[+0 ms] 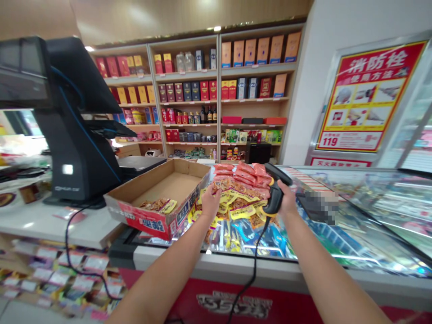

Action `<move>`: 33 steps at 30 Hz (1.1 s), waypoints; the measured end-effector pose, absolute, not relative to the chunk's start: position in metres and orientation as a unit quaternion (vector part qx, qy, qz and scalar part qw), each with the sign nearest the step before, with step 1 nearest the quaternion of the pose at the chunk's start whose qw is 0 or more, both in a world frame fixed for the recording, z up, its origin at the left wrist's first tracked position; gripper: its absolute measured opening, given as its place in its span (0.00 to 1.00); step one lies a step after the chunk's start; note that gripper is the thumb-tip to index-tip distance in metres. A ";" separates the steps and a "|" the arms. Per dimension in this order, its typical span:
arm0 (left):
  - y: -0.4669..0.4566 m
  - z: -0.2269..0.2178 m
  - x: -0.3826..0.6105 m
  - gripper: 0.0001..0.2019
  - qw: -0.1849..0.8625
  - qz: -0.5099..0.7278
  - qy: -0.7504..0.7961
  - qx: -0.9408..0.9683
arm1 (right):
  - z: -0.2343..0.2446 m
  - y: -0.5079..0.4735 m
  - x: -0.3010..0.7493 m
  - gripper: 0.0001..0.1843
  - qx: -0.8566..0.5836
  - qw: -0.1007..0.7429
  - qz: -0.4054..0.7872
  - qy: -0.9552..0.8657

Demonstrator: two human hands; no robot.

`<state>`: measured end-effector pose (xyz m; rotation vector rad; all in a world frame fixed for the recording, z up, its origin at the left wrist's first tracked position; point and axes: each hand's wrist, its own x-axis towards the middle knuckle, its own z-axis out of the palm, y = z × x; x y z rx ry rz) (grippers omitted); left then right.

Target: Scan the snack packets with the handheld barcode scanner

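My right hand (286, 198) is closed round a black barcode scanner (275, 189), whose cable hangs down over the counter front. The scanner's head points at a pile of red and yellow snack packets (241, 189) lying on the glass counter (337, 234). My left hand (209, 202) rests on the left side of that pile, fingers curled over some yellow-labelled packets. Left of the pile stands an open shallow cardboard box (158, 198) with a few of the same packets in its near corner.
A black till terminal (72, 117) stands on the white counter at the left, its cable trailing down. Shelves of boxed goods (209, 90) fill the back wall. A red fire-hydrant poster (367, 94) hangs at the right. The glass counter shows packaged goods beneath.
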<state>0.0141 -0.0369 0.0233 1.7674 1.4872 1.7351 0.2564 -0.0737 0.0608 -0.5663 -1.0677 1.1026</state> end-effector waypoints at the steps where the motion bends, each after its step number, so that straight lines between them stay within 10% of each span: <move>1: -0.037 0.026 0.014 0.06 0.129 0.598 0.501 0.612 | 0.063 -0.073 0.262 0.19 -0.253 0.689 0.487 -0.473; 11: -0.005 0.070 0.065 0.05 0.283 0.536 0.468 0.644 | 0.030 -0.075 0.288 0.19 -0.265 0.722 0.486 -0.416; 21: -0.072 0.074 0.016 0.02 0.027 0.340 0.519 0.784 | 0.027 -0.076 0.283 0.18 -0.273 0.720 0.482 -0.417; 33: -0.144 0.010 -0.056 0.08 0.048 0.214 0.581 0.784 | 0.030 -0.079 0.274 0.17 -0.278 0.708 0.487 -0.430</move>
